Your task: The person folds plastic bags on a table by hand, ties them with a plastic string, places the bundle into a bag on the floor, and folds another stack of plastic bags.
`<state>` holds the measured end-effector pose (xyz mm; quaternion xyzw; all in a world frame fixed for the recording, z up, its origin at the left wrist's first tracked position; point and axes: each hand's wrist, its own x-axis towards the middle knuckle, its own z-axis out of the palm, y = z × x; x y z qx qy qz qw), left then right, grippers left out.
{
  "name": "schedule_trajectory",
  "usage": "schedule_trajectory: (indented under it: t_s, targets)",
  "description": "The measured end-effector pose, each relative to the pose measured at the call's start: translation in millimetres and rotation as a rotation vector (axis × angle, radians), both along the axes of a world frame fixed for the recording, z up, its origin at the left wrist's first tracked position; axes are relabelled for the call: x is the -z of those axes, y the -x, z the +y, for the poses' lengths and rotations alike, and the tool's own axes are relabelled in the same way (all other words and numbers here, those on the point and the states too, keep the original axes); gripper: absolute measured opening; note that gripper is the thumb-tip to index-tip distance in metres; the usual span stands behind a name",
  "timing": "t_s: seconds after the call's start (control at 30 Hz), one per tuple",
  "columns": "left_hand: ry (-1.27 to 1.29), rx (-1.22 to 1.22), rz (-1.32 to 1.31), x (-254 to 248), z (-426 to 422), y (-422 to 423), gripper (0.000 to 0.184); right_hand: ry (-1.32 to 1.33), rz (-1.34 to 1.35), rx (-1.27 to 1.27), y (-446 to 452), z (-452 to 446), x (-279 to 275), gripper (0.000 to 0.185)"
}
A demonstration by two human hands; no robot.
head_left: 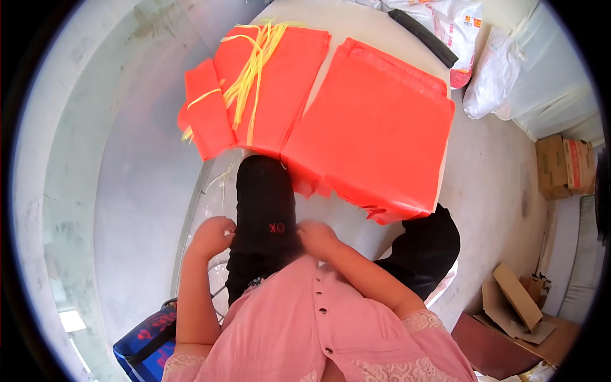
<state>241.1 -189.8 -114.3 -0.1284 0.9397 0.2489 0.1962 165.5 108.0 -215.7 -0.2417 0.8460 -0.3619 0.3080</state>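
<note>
My left hand (216, 237) is at the outer side of the black trouser leg (264, 204), its fingers curled at the cloth. On the other side of the same leg, my right hand (317, 239) touches the fabric with bent fingers. Small red lettering shows on the leg between them. Beyond the knees lie a large stack of red sheets (382, 127) and a second red stack (299, 70) topped with yellow strips (254, 70). A smaller red bundle (209, 118), tied with a yellow strip, rests at the left. The fingertips of both hands are hard to make out.
A dark roll (423, 38) lies at the table's far edge (356, 22), near white bags (496, 73). Cardboard boxes (563, 167) stand at the right, with flattened cardboard (515, 305) lower down. A blue bag (149, 344) sits at the lower left.
</note>
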Motion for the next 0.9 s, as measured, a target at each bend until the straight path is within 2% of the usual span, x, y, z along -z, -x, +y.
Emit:
schedule_trajectory:
  t_s: [0.13, 0.27, 0.33, 0.43, 0.47, 0.57, 0.67, 0.73, 0.77, 0.87, 0.9]
  targets:
    - [-0.404, -0.027, 0.015, -37, 10, 6, 0.017, 0.347, 0.13, -0.056, 0, 6, -4, 0.021]
    - [-0.334, 0.017, -0.097, -51, 27, 9, 0.019, 0.583, 0.143, -0.184, -6, 3, -29, 0.02]
    - [-0.285, -0.055, -0.18, -53, 30, 9, 0.02, 0.516, 0.031, -0.225, -6, 5, -39, 0.021]
    - [-0.187, -0.01, -0.225, -60, 34, 5, 0.017, 0.406, -0.113, -0.272, -3, 4, -47, 0.022]
    - [-0.247, 0.006, -0.21, -57, 31, 3, 0.015, 0.367, -0.157, -0.281, 0, 4, -49, 0.022]
    - [-0.463, 0.008, -0.15, -47, 23, -1, 0.011, 0.578, -0.206, -0.129, 1, -7, -59, 0.024]
    - [-0.705, -0.081, -0.064, -46, 21, -1, 0.011, 0.571, -0.106, -0.097, -2, -26, -56, 0.028]
    - [-0.817, -0.109, -0.017, -45, 24, 5, 0.01, 0.505, 0.071, -0.115, 1, -30, -56, 0.029]
    - [-0.77, -0.115, 0.008, -43, 25, 7, 0.01, 0.471, 0.158, -0.123, 4, -32, -56, 0.03]
    - [-0.59, -0.118, 0.056, -34, 27, 15, 0.01, 0.215, -0.037, -0.136, 33, -29, -81, 0.033]
    - [-0.506, -0.107, 0.052, -31, 27, 18, 0.01, 0.168, -0.022, -0.132, 39, -27, -81, 0.034]
